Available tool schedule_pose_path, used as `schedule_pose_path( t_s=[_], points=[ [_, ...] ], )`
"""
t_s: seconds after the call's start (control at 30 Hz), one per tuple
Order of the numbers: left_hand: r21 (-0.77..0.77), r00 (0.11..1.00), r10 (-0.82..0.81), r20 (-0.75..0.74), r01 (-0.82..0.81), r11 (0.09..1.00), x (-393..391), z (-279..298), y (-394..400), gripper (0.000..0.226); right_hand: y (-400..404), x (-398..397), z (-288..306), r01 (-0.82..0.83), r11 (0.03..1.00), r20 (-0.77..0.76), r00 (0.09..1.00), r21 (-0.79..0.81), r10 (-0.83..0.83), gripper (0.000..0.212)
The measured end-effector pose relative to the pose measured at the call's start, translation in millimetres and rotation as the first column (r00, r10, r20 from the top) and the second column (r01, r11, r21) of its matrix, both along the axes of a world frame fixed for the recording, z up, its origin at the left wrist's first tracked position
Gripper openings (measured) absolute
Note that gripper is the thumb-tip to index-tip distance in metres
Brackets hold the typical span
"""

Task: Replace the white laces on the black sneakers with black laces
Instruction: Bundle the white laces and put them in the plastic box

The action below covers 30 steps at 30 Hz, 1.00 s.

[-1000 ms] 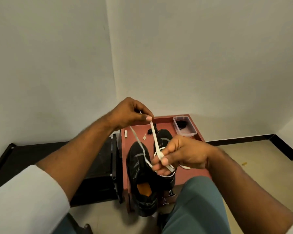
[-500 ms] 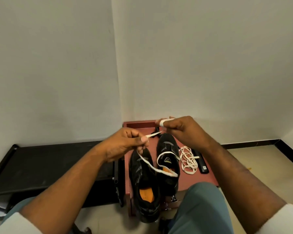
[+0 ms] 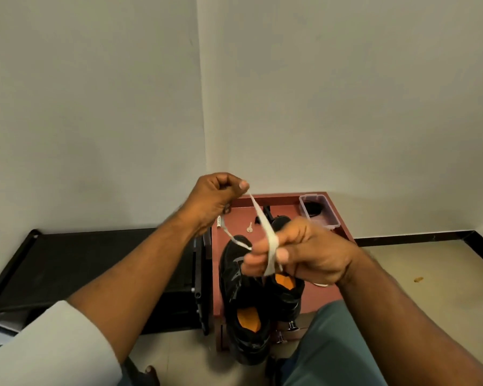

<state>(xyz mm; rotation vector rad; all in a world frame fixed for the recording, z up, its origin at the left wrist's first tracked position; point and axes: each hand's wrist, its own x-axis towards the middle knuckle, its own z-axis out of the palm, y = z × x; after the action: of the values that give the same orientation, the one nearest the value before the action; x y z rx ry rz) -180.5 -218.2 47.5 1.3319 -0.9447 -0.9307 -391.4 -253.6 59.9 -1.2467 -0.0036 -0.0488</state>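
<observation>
Nearest: two black sneakers with orange insoles stand side by side on a small reddish-brown wooden table, heels hanging over its near edge, toes pointing to the far edge. Above them, right hand has fingers curled, pinching a flat white shoelace wound around its fingers. Lace runs taut up and left to the left hand, fist closed, pinching the lace's other end between thumb and forefinger; a loose strand droops below toward the left sneaker. Further back on the table: small pale key near the middle, clear plastic lidless box with dark contents, probably black laces, at the far right corner. Black low shelf sits left of the table.
</observation>
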Motion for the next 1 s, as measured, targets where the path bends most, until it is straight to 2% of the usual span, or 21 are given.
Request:
schedule_pose_path(
  t_s=[0.03, 0.1, 0.2, 0.23, 0.27, 0.3, 0.33, 0.37, 0.4, 0.43, 0.5, 0.6, 0.63, 0.67, 0.7, 0.77, 0.8, 0.83, 0.9, 0.93, 1.0],
  points=[
    [0.004, 0.999, -0.038, -0.026, 0.038, 0.999, -6, -7, 0, 0.015, 3, 3, 7, 0.045, 0.995, 0.110, 0.992, 0.093, -0.055, 0.028],
    [0.016, 0.992, -0.119, -0.039, 0.119, 0.993, -17, -20, 4, 0.005, 5, 10, 23, 0.232, 0.936, 0.259, 0.918, 0.265, -0.301, 0.026],
    [0.068, 0.980, -0.195, -0.033, 0.197, 0.978, -28, -28, 14, 0.024, -14, 19, 38, 0.567, 0.721, 0.278, 0.674, 0.399, -0.684, 0.028],
    [0.076, 0.974, -0.223, -0.033, 0.225, 0.971, -28, -27, 17, 0.027, -21, 21, 38, 0.651, 0.672, 0.270, 0.617, 0.353, -0.739, 0.028],
    [0.085, 0.968, -0.249, -0.023, 0.250, 0.965, -27, -26, 19, 0.028, -30, 21, 35, 0.743, 0.632, 0.258, 0.580, 0.222, -0.773, 0.027],
    [0.097, 0.964, -0.264, -0.012, 0.264, 0.960, -24, -23, 21, 0.027, -37, 19, 30, 0.812, 0.584, 0.247, 0.567, -0.007, -0.786, 0.027],
    [0.109, 0.963, -0.270, -0.002, 0.268, 0.957, -20, -21, 22, 0.026, -44, 15, 23, 0.806, 0.516, 0.232, 0.582, -0.288, -0.779, 0.028],
    [0.123, 0.964, -0.266, 0.002, 0.264, 0.957, -15, -18, 23, 0.026, -48, 11, 17, 0.720, 0.449, 0.203, 0.621, -0.528, -0.757, 0.029],
    [0.135, 0.967, -0.256, 0.007, 0.252, 0.958, -9, -16, 23, 0.027, -52, 7, 10, 0.599, 0.382, 0.167, 0.661, -0.703, -0.731, 0.029],
    [0.141, 0.972, -0.236, 0.010, 0.232, 0.962, -4, -14, 23, 0.027, -53, 5, 4, 0.485, 0.327, 0.132, 0.697, -0.811, -0.705, 0.029],
    [0.142, 0.981, -0.193, 0.013, 0.189, 0.972, 3, -8, 20, 0.030, -50, 2, -5, 0.337, 0.296, 0.056, 0.739, -0.894, -0.672, 0.028],
    [0.123, 0.986, -0.167, 0.001, 0.166, 0.978, 7, 5, 14, 0.034, -41, 3, -17, 0.224, 0.338, -0.069, 0.736, -0.914, -0.674, 0.025],
    [0.100, 0.985, -0.173, -0.001, 0.173, 0.980, 7, 10, 11, 0.035, -37, 4, -19, 0.206, 0.379, -0.111, 0.738, -0.902, -0.666, 0.023],
    [0.075, 0.983, -0.182, 0.003, 0.181, 0.981, 5, 13, 9, 0.036, -33, 5, -21, 0.199, 0.458, -0.163, 0.754, -0.867, -0.636, 0.021],
    [0.055, 0.982, -0.190, 0.015, 0.189, 0.980, 3, 15, 6, 0.036, -28, 5, -21, 0.196, 0.590, -0.236, 0.784, -0.783, -0.574, 0.021],
    [0.045, 0.975, -0.216, 0.059, 0.213, 0.976, -4, 16, 2, 0.033, -16, 5, -16, 0.173, 0.882, -0.333, 0.880, -0.439, -0.338, 0.025],
    [0.052, 0.968, -0.236, 0.080, 0.232, 0.971, -8, 14, 1, 0.032, -10, 6, -12, 0.150, 0.962, -0.306, 0.927, -0.228, -0.217, 0.027],
    [0.061, 0.962, -0.257, 0.093, 0.252, 0.966, -13, 12, 0, 0.030, -4, 7, -5, 0.134, 0.989, -0.221, 0.965, -0.056, -0.143, 0.029],
    [0.071, 0.952, -0.293, 0.086, 0.287, 0.955, -23, 5, 3, 0.020, 4, 10, 9, 0.184, 0.970, 0.021, 0.982, 0.162, -0.190, 0.030],
    [0.083, 0.949, -0.305, 0.079, 0.299, 0.951, -27, 1, 6, 0.018, 5, 13, 16, 0.254, 0.937, 0.125, 0.949, 0.241, -0.290, 0.028],
    [0.085, 0.947, -0.322, 0.024, 0.319, 0.944, -35, -6, 13, 0.031, 0, 18, 28, 0.438, 0.817, 0.222, 0.813, 0.376, -0.538, 0.025]
  ],
)
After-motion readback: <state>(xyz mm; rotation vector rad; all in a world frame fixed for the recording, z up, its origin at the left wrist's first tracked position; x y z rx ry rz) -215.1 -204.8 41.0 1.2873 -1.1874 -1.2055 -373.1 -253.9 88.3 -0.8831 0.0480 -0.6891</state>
